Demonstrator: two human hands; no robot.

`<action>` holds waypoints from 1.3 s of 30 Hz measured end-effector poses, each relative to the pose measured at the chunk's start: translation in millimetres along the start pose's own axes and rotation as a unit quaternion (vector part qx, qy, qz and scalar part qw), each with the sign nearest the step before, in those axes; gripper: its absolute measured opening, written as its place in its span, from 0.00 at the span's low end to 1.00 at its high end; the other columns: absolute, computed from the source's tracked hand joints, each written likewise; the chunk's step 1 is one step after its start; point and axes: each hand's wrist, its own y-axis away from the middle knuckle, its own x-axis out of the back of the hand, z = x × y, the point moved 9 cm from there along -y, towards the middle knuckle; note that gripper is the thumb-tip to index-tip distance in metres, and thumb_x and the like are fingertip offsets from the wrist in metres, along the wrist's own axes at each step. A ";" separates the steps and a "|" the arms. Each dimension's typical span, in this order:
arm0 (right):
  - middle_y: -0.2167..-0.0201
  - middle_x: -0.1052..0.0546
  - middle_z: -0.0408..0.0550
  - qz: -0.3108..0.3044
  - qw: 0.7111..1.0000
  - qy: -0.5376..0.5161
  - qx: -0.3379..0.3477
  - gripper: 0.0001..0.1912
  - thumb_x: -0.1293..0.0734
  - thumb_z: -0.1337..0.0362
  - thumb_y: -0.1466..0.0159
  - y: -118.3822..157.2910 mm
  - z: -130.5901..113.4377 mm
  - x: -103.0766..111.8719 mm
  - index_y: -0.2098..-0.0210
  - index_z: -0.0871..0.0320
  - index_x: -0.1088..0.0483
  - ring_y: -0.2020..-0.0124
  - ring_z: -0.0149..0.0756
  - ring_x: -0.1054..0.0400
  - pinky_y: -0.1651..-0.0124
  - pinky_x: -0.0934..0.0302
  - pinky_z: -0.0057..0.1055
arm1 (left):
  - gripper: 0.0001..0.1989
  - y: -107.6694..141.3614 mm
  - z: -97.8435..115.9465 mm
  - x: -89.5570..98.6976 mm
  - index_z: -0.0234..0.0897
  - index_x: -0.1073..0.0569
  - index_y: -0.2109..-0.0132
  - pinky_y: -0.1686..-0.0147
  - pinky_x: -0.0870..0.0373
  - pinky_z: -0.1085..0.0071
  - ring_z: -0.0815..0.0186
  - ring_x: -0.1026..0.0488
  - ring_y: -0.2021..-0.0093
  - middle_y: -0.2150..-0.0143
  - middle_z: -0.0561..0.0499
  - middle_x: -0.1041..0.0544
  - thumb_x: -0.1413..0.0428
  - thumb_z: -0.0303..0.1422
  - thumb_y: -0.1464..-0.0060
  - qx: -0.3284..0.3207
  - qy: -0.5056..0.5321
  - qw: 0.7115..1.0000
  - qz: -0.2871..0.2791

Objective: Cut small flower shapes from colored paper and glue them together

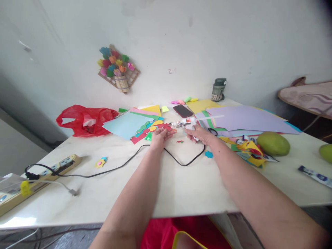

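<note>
Glue gun point(191, 121) clasping in right hand point(199, 134), touching red paper point(167, 126) with left hand point(158, 137), pinch unclear, seemingly lining up, needing steady aim.

2 green fruits point(273, 144) (1 partly out of view) lie apart; a bottle point(218, 90) stands upright.
</note>
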 end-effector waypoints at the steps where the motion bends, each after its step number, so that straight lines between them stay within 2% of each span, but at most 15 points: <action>1: 0.85 0.32 0.42 -0.001 1.000 0.002 0.000 0.22 0.28 0.49 0.48 0.3 -0.6 -0.2 0.79 0.60 0.37 0.88 0.22 0.45 0.87 0.50 0.22 | 0.08 0.2 0.2 -0.2 0.33 0.36 0.71 0.55 0.26 0.63 0.65 0.21 0.69 0.68 0.46 0.21 0.45 0.23 0.46 0.000 0.001 1.000 0.000; 6: 0.84 0.32 0.43 -0.007 1.000 0.015 0.006 0.22 0.28 0.50 0.46 2.4 -4.4 -2.0 0.81 0.61 0.36 0.88 0.22 0.45 0.87 0.50 0.23 | 0.07 0.5 0.5 0.0 0.32 0.35 0.71 0.55 0.26 0.62 0.65 0.21 0.69 0.68 0.45 0.21 0.47 0.22 0.45 0.004 0.005 1.000 0.010; 12: 0.85 0.33 0.43 -0.014 1.000 0.022 0.011 0.23 0.28 0.49 0.48 4.3 -8.5 -4.7 0.82 0.61 0.36 0.89 0.22 0.45 0.88 0.50 0.23 | 0.08 0.2 0.5 -0.3 0.32 0.36 0.71 0.60 0.25 0.66 0.65 0.21 0.69 0.68 0.45 0.21 0.49 0.22 0.44 0.001 0.002 1.000 0.007; 24: 0.86 0.33 0.41 -0.003 1.000 0.026 0.002 0.22 0.29 0.50 0.47 4.3 -7.7 -3.2 0.81 0.60 0.37 0.89 0.21 0.46 0.87 0.50 0.22 | 0.08 -4.4 -4.6 0.6 0.32 0.34 0.70 0.54 0.27 0.57 0.62 0.21 0.66 0.68 0.46 0.22 0.41 0.25 0.49 -0.002 -0.032 0.999 -0.009; 30: 0.84 0.32 0.43 0.000 1.000 0.012 0.004 0.21 0.29 0.51 0.45 4.6 -7.6 -3.0 0.80 0.60 0.37 0.88 0.22 0.45 0.88 0.50 0.23 | 0.07 -4.0 -4.1 1.0 0.32 0.34 0.70 0.55 0.26 0.60 0.62 0.21 0.65 0.67 0.46 0.21 0.42 0.26 0.48 -0.002 -0.025 1.000 -0.015; 39: 0.86 0.33 0.42 -0.009 1.000 0.027 0.008 0.23 0.28 0.48 0.49 5.8 -11.3 -5.5 0.82 0.60 0.36 0.89 0.22 0.45 0.88 0.49 0.23 | 0.06 -1.0 -0.8 -0.5 0.32 0.34 0.69 0.55 0.26 0.62 0.63 0.21 0.65 0.66 0.45 0.21 0.43 0.25 0.47 -0.001 -0.016 1.000 -0.017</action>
